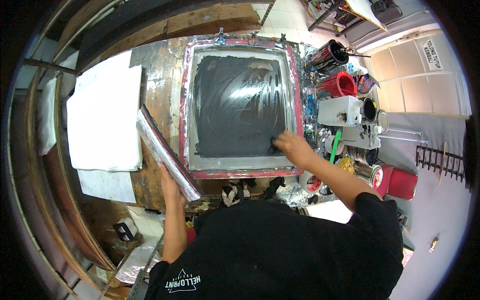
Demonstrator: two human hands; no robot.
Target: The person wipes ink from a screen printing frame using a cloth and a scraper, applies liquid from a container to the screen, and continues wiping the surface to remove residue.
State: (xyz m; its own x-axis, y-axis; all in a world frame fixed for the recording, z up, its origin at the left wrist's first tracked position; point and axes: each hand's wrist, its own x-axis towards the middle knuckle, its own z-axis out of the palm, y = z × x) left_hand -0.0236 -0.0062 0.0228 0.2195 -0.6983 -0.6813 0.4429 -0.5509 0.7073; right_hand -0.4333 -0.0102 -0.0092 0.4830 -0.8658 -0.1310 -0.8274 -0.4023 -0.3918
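A printing screen (299, 107) with a worn red frame lies on the table, its mesh covered by a large dark, wet-looking area. My right hand (296, 149) is closed at the lower right of that dark area. Between its fingers and the mesh is a small black rag (274, 144), mostly hidden. To the left of the screen, my left hand (172, 189) grips a long squeegee (167, 154) near its lower end. The squeegee is tilted, its upper end leaning left toward a stack of white paper (105, 117).
Clamps (221, 36) stand along the screen's far edge. Crowding the table's right side are a black ink bucket (330, 56), a red bucket (345, 84), white jugs (340, 111) and a green stick (335, 146). Stained rags (232, 194) lie by the near edge. Wooden shelving (37, 165) curves along the left.
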